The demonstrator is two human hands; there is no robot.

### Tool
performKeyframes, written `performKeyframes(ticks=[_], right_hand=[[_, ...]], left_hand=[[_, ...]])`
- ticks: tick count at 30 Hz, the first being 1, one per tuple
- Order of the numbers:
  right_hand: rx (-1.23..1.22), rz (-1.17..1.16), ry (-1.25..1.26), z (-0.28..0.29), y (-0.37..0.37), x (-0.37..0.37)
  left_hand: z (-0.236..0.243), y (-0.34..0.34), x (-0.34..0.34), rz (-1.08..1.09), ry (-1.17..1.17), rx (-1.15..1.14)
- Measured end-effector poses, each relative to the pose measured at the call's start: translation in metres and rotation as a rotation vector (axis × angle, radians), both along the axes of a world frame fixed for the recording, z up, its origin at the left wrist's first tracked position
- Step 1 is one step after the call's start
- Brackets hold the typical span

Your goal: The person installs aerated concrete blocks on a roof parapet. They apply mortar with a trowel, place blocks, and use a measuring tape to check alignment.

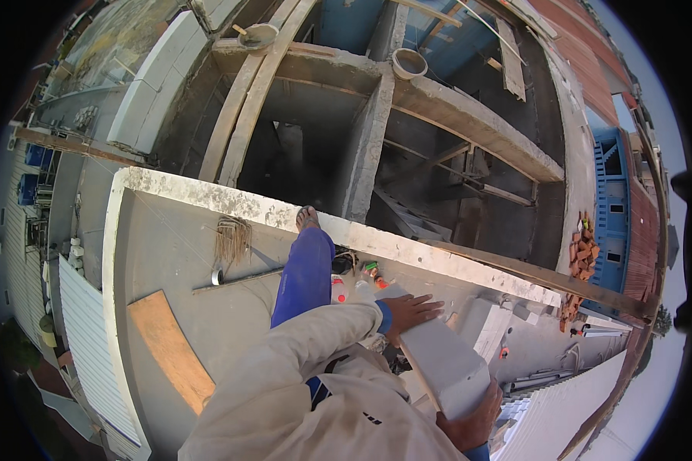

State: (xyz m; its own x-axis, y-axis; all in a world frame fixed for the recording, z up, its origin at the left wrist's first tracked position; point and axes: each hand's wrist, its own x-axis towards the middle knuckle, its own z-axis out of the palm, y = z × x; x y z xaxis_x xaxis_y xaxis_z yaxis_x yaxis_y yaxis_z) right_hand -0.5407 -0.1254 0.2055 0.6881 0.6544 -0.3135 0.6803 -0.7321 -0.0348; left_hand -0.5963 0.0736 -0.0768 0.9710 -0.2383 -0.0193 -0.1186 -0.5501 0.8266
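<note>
A pale grey lightweight concrete block [447, 355] is tilted in front of my body, to the right. My left hand [411, 313] lies flat across its far end, fingers stretched out and pointing right. At the near end my right hand [475, 419] is closed around the block's lower corner; part of its grip is hidden beneath. My foot [307, 218], bare, is up on a whitish wall top [246, 201], the leg in purple-blue trousers. Whether anything supports the block from below I cannot tell.
Beyond the wall, deep openings lie between concrete beams [469, 127], crossed by wooden planks [247, 100]. Two mortar bowls [410, 64] stand on the beams. A brown board [172, 349] and wire bundle [232, 240] lie on the left floor; red bricks [583, 253] are piled right.
</note>
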Motion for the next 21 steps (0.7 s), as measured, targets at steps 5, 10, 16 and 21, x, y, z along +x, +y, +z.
performKeyframes(ticks=[5,10,16,21], right_hand=[[0.008,0.171,0.05,0.043,0.147,0.006],[0.145,0.288,0.191,0.078,0.241,0.014],[0.445,0.552,0.333,0.093,0.323,0.025],[0.491,0.731,0.513,0.086,0.376,0.044]], left_hand=[[0.025,0.155,-0.019,-0.043,-0.108,-0.121],[0.073,0.26,-0.067,0.129,-0.107,-0.148],[0.158,0.335,-0.144,0.424,-0.117,0.058],[0.208,0.36,-0.192,0.625,0.02,0.193]])
